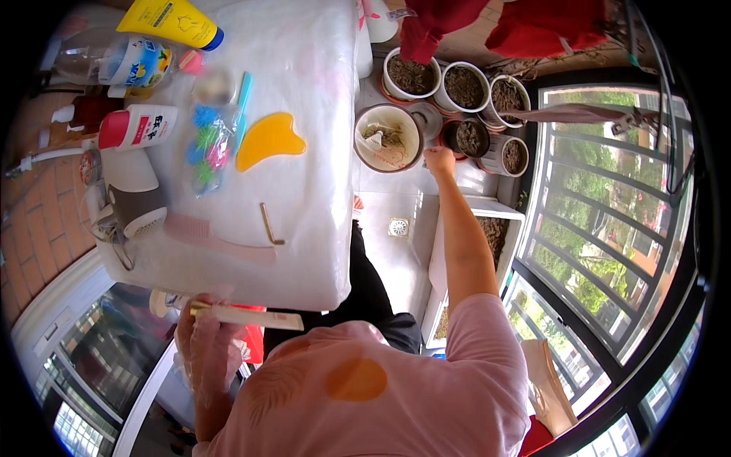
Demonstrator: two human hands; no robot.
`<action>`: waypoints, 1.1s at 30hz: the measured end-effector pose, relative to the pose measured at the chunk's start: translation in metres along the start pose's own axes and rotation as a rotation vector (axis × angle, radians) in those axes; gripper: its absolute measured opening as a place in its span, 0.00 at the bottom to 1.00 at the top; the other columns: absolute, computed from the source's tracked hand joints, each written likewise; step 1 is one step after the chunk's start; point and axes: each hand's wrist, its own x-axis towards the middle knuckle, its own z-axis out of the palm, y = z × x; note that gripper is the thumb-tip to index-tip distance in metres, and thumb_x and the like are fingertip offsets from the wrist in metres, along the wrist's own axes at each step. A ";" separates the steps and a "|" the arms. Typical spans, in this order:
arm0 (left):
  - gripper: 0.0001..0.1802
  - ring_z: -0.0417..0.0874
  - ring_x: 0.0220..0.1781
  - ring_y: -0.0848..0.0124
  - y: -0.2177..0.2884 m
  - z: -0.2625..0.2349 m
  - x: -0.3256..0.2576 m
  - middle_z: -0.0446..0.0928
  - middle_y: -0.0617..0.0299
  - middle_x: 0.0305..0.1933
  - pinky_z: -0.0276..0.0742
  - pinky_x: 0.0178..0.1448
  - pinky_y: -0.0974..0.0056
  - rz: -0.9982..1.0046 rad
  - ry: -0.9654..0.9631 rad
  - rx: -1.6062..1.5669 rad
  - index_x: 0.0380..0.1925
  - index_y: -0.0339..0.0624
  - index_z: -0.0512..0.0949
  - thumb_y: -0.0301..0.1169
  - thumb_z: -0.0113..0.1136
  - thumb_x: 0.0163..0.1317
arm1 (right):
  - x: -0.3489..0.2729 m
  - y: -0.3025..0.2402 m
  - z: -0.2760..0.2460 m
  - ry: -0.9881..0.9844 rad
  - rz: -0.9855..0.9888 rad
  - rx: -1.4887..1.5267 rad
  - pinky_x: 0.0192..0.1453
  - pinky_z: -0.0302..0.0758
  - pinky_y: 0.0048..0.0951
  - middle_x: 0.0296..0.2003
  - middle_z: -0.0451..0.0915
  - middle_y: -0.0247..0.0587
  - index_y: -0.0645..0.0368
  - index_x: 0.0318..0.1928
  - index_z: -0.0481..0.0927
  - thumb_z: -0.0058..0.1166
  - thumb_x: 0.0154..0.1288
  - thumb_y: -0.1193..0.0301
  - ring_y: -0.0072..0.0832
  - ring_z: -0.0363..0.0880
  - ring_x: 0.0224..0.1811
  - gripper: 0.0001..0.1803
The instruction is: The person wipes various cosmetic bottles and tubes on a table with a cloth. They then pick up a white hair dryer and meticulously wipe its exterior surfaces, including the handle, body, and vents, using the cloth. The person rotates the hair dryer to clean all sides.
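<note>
My left hand (pixel 204 339), below the table's near edge, grips a long, narrow white packet (pixel 263 317). Clear, crinkled plastic (pixel 217 346) covers or hangs around that hand; whether it is a glove or a bag I cannot tell. My right arm reaches far out to the right of the table. The right hand (pixel 440 161) has its fingers closed beside the rim of a round white bin (pixel 367 146), which contains scraps and dry plant matter. Anything in those fingers is too small to make out. A dark plant pot (pixel 466 139) stands close beyond the hand.
On the plastic-covered table (pixel 312 228) lie a yellow scraping board (pixel 270 141), a pink comb (pixel 221 238), an L-shaped rod (pixel 268 223), a hair dryer (pixel 137 198) and bagged spiky balls (pixel 205 148). Soil-filled pots (pixel 411 76) cluster behind the bin. A barred window (pixel 594 206) borders the right.
</note>
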 end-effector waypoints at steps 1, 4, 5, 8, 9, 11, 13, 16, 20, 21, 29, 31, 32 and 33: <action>0.17 0.71 0.31 0.75 -0.004 -0.002 0.002 0.71 0.63 0.35 0.68 0.30 0.71 0.025 -0.031 -0.017 0.40 0.38 0.72 0.35 0.61 0.53 | 0.003 -0.003 0.010 0.004 0.038 -0.050 0.46 0.76 0.39 0.36 0.82 0.49 0.51 0.36 0.85 0.51 0.50 0.63 0.44 0.80 0.42 0.14; 0.25 0.72 0.33 0.76 -0.014 -0.010 0.003 0.71 0.64 0.36 0.69 0.32 0.74 0.086 -0.121 -0.043 0.41 0.39 0.71 0.47 0.62 0.55 | 0.013 -0.006 0.032 0.044 0.091 -0.070 0.47 0.76 0.39 0.35 0.82 0.46 0.51 0.35 0.84 0.51 0.50 0.62 0.43 0.80 0.41 0.14; 0.25 0.71 0.31 0.75 -0.014 -0.007 0.004 0.70 0.64 0.35 0.68 0.31 0.72 0.076 -0.097 -0.076 0.41 0.38 0.72 0.46 0.64 0.53 | 0.018 -0.006 0.038 0.091 0.098 -0.068 0.46 0.76 0.38 0.34 0.82 0.46 0.52 0.34 0.85 0.52 0.48 0.62 0.42 0.81 0.40 0.14; 0.27 0.71 0.29 0.74 -0.016 0.003 0.003 0.70 0.63 0.33 0.68 0.29 0.70 0.057 -0.047 -0.131 0.40 0.36 0.74 0.46 0.69 0.50 | 0.029 -0.009 0.042 -0.005 0.160 -0.093 0.49 0.75 0.39 0.41 0.81 0.45 0.49 0.39 0.84 0.50 0.53 0.62 0.41 0.79 0.46 0.15; 0.28 0.71 0.29 0.74 -0.018 0.003 0.004 0.70 0.63 0.33 0.69 0.29 0.70 0.056 -0.044 -0.124 0.41 0.35 0.74 0.46 0.69 0.49 | 0.029 -0.012 0.041 -0.041 0.171 -0.110 0.50 0.76 0.39 0.43 0.81 0.44 0.48 0.41 0.83 0.49 0.55 0.62 0.40 0.79 0.48 0.15; 0.29 0.72 0.29 0.73 -0.019 0.003 0.004 0.71 0.62 0.33 0.70 0.30 0.69 0.049 -0.035 -0.119 0.42 0.34 0.74 0.47 0.69 0.50 | 0.029 -0.011 0.043 -0.058 0.093 -0.128 0.50 0.75 0.39 0.44 0.81 0.43 0.48 0.41 0.83 0.49 0.54 0.61 0.39 0.78 0.49 0.15; 0.28 0.72 0.30 0.73 -0.019 0.001 0.005 0.71 0.62 0.34 0.72 0.31 0.69 0.039 -0.026 -0.125 0.42 0.34 0.74 0.46 0.68 0.51 | 0.029 -0.009 0.043 -0.085 0.009 -0.155 0.50 0.75 0.38 0.41 0.81 0.43 0.49 0.39 0.83 0.51 0.52 0.61 0.40 0.79 0.47 0.15; 0.26 0.73 0.30 0.72 -0.022 -0.008 0.003 0.71 0.61 0.34 0.72 0.31 0.69 0.045 -0.091 -0.136 0.43 0.34 0.73 0.43 0.66 0.54 | 0.023 -0.014 0.037 -0.118 -0.081 -0.207 0.48 0.75 0.36 0.36 0.82 0.45 0.52 0.36 0.84 0.55 0.48 0.60 0.40 0.80 0.43 0.16; 0.22 0.73 0.30 0.71 -0.027 -0.020 0.002 0.71 0.60 0.34 0.73 0.31 0.67 0.068 -0.121 -0.154 0.44 0.34 0.71 0.39 0.63 0.57 | -0.004 -0.023 0.018 -0.118 -0.201 -0.161 0.46 0.74 0.36 0.34 0.82 0.47 0.52 0.35 0.83 0.57 0.47 0.59 0.40 0.81 0.41 0.16; 0.21 0.73 0.30 0.71 -0.024 -0.028 0.001 0.71 0.59 0.34 0.73 0.32 0.66 0.055 -0.138 -0.145 0.44 0.34 0.71 0.38 0.62 0.58 | -0.014 -0.022 0.011 -0.130 -0.270 -0.126 0.46 0.75 0.36 0.34 0.82 0.48 0.53 0.35 0.83 0.57 0.48 0.59 0.39 0.81 0.40 0.15; 0.11 0.73 0.29 0.71 0.001 -0.074 -0.013 0.72 0.58 0.35 0.73 0.34 0.67 0.088 -0.236 -0.290 0.42 0.35 0.70 0.30 0.52 0.62 | -0.167 -0.150 -0.132 -0.085 -0.675 0.349 0.29 0.70 0.20 0.26 0.79 0.36 0.62 0.40 0.80 0.60 0.56 0.68 0.15 0.74 0.24 0.14; 0.12 0.73 0.31 0.73 0.006 -0.084 -0.011 0.72 0.60 0.37 0.73 0.35 0.67 0.140 -0.323 -0.387 0.42 0.36 0.71 0.31 0.53 0.63 | -0.204 -0.195 -0.145 -0.178 -0.858 0.552 0.32 0.74 0.22 0.31 0.81 0.41 0.62 0.40 0.81 0.61 0.54 0.67 0.21 0.77 0.25 0.14; 0.12 0.73 0.31 0.74 0.009 -0.086 -0.014 0.72 0.60 0.38 0.72 0.36 0.67 0.162 -0.325 -0.413 0.43 0.36 0.71 0.31 0.54 0.63 | -0.224 -0.222 -0.149 -0.225 -0.900 0.456 0.34 0.74 0.22 0.33 0.82 0.42 0.63 0.41 0.80 0.62 0.54 0.67 0.22 0.79 0.27 0.15; 0.12 0.72 0.32 0.74 0.012 -0.091 -0.015 0.72 0.61 0.39 0.72 0.36 0.67 0.187 -0.328 -0.436 0.43 0.36 0.71 0.32 0.54 0.63 | -0.243 -0.252 -0.152 -0.267 -0.939 0.363 0.36 0.75 0.22 0.35 0.82 0.43 0.63 0.42 0.80 0.62 0.54 0.66 0.23 0.80 0.29 0.16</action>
